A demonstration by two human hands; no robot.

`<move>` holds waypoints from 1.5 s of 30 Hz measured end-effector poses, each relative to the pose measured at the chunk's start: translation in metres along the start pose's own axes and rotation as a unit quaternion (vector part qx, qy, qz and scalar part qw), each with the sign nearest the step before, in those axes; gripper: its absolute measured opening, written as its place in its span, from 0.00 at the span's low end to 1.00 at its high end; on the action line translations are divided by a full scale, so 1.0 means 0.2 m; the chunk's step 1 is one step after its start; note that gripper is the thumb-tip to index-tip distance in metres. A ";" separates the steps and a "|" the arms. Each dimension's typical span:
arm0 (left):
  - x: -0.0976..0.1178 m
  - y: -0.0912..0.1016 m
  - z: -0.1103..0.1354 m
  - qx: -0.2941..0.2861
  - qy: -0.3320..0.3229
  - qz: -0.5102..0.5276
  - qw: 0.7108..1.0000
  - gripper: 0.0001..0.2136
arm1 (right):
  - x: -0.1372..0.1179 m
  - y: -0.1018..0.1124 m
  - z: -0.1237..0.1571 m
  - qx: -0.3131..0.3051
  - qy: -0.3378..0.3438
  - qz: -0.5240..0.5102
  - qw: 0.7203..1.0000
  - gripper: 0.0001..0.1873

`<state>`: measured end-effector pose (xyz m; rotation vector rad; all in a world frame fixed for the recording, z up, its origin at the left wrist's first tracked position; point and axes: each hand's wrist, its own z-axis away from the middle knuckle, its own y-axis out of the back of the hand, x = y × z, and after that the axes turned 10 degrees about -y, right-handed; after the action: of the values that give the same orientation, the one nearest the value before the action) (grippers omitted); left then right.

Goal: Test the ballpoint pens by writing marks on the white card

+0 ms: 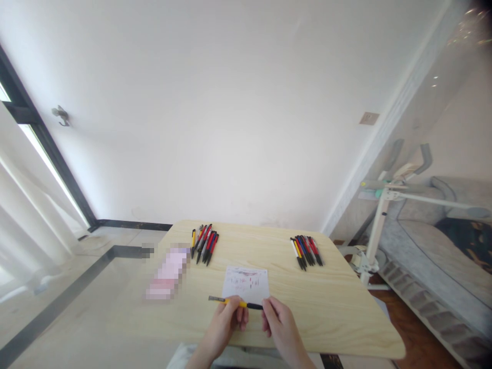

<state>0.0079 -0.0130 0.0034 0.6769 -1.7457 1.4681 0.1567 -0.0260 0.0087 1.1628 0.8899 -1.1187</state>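
A yellow pen (243,304) with a black grip lies crosswise between my hands, above the near edge of a sheet of paper. My left hand (225,322) is closed around its yellow barrel, with the grey-and-black end sticking out to the left. The fingers of my right hand (280,319) pinch the tip end, beyond the black grip. Coloured marks show on the white paper (246,283) lying on the table just past my hands.
On the light wooden table (338,318), one group of pens (205,245) lies at the back left and another group of pens (306,252) at the back right. A blurred pink item (167,274) is at the left edge. White exercise equipment (378,230) and a grey sofa (430,236) stand to the right.
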 end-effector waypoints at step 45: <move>0.01 0.00 -0.01 0.010 0.011 0.010 1.000 0.17 | 0.01 0.08 -0.02 -0.052 0.050 -0.010 0.997 0.15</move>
<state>0.0077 -0.0120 0.0045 0.6535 -1.7278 1.5041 0.1721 -0.0223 0.0104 1.1336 1.0274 -1.0250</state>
